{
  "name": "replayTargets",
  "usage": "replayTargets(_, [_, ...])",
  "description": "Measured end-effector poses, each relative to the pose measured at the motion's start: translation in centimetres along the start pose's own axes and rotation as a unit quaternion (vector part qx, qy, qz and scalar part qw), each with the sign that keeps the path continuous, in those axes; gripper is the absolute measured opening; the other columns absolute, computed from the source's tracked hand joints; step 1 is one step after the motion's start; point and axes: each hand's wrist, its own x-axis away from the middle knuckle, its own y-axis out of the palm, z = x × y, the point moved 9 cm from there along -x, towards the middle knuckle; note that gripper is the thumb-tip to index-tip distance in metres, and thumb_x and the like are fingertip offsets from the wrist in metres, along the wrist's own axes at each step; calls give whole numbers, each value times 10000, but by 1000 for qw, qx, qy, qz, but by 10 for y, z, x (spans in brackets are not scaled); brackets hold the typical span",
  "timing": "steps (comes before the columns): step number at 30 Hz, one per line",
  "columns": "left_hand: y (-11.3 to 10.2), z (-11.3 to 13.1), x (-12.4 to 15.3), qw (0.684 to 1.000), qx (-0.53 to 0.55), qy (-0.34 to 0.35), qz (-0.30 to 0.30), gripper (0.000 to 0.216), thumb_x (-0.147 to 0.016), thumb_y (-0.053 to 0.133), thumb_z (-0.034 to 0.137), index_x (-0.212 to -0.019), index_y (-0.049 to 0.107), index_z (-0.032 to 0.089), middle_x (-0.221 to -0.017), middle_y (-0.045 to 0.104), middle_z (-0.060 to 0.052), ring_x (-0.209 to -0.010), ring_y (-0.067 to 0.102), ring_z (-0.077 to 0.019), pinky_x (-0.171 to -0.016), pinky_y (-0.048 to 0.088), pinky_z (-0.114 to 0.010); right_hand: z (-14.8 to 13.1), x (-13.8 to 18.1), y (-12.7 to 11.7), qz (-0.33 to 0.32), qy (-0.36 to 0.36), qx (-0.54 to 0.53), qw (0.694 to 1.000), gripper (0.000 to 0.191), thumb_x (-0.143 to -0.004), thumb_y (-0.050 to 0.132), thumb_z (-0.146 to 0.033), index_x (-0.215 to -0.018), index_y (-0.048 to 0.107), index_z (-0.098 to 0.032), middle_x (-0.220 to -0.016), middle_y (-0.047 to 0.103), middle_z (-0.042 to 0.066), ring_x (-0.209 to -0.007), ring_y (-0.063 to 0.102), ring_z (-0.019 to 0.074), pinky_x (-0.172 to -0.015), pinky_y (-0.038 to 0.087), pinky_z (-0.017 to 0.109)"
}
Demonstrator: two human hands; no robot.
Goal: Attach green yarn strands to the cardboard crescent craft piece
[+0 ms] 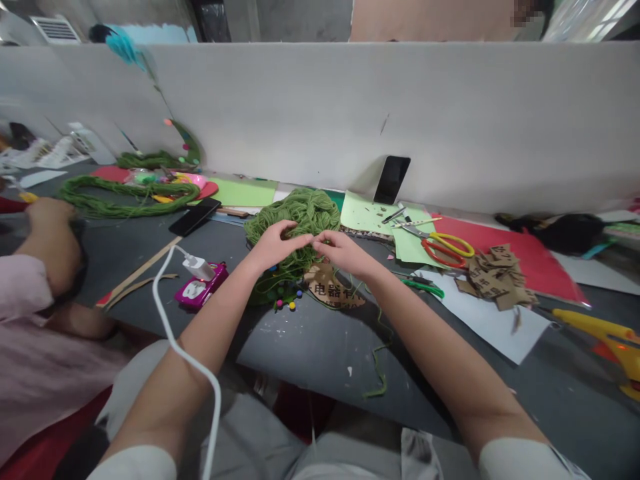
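Fine finger work over green yarn. The left hand [281,244] and the right hand [345,253] are hovering above the surface [305,357], their fingertips pointing inward and either touching or lying just beside one another; whether a strand is being pinched between them cannot be told. The yarn bundle [310,208] is lying directly behind the hands. Nearer the person, a printed cardboard piece [334,288] is resting beneath the right wrist, with small coloured balls [292,306] sitting at its left. A loose strand [383,387] is trailing toward the near edge.

On good practice: the fingertips should be working close together, so that any fine fibre is staying under control, while the wrists should be keeping clear of the balls, which could probably be rolling at a brush. The white cable [217,400] is crossing the left forearm [220,327]; that arm should be moving gently, lest it be tugging the plug [199,268].
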Motion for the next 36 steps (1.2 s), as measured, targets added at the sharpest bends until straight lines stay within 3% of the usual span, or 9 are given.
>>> replayTargets(2, [0,1,0,996,-83,23,17,582,-722,789,441,-1228,693,172,-1197,726,-107,-1031,660,-278,-890,513,-361,1,-1,1,0,-6,12,1000,139,-918,551,-289,-835,575,-180,-751,629,13,-652,543,140,-643,429,279])
replayTargets(7, [-8,5,-5,984,-144,48,95,205,-770,655,236,-958,712,174,-1028,718,-97,-1002,647,-268,-969,485,-378,-5,1,-1,26,-25,61,997,147,-901,545,-293,-811,570,-179,-712,582,-2,-656,509,145,-631,386,275])
replayTargets(11, [-15,-3,-9,991,-55,-1,124,84,-759,614,256,-794,648,187,-919,693,-82,-968,631,-268,-966,477,-383,-11,4,-2,49,-50,111,991,135,-906,529,-284,-813,553,-188,-740,582,-1,-671,492,149,-646,367,284])
replayTargets(15, [-13,-12,-9,991,45,-44,115,202,-825,513,342,-833,648,191,-822,703,-51,-851,646,-237,-805,522,-341,-12,5,-4,88,-77,130,985,122,-935,492,-295,-858,522,-204,-769,613,3,-695,527,160,-680,374,294])
replayTargets(19, [-3,-28,-10,958,249,-116,87,203,-708,618,348,-827,655,188,-780,713,-39,-825,666,-245,-771,528,-341,-2,3,-2,85,-60,112,988,120,-952,482,-328,-914,487,-215,-707,553,-30,-649,508,158,-657,364,291])
replayTargets(23, [1,-31,-10,938,310,-135,83,195,-655,621,348,-771,638,191,-757,701,-29,-805,669,-249,-785,534,-362,3,1,-3,91,-48,114,988,85,-927,505,-288,-904,517,-207,-658,505,-47,-608,466,148,-625,337,284])
replayTargets(29, [2,-13,-4,986,143,-84,25,346,-633,741,372,-922,658,201,-952,724,-40,-951,666,-266,-852,525,-362,4,-1,-3,80,-48,100,991,191,-870,601,-361,-783,575,-194,-588,484,-45,-565,408,133,-581,296,273])
replayTargets(32, [-1,-8,-1,997,33,-63,43,458,-619,787,322,-1036,635,209,-1048,728,-57,-980,669,-266,-865,517,-353,-4,2,-4,89,-73,99,988,194,-869,603,-362,-789,604,-186,-563,452,-55,-549,384,125,-582,290,270])
replayTargets(36, [-2,-8,-4,997,-2,-36,64,263,-697,723,336,-906,638,201,-942,737,-46,-891,675,-245,-830,509,-343,-18,10,1,88,-121,159,976,206,-919,572,-364,-880,674,-190,-565,483,-47,-552,419,133,-602,303,270])
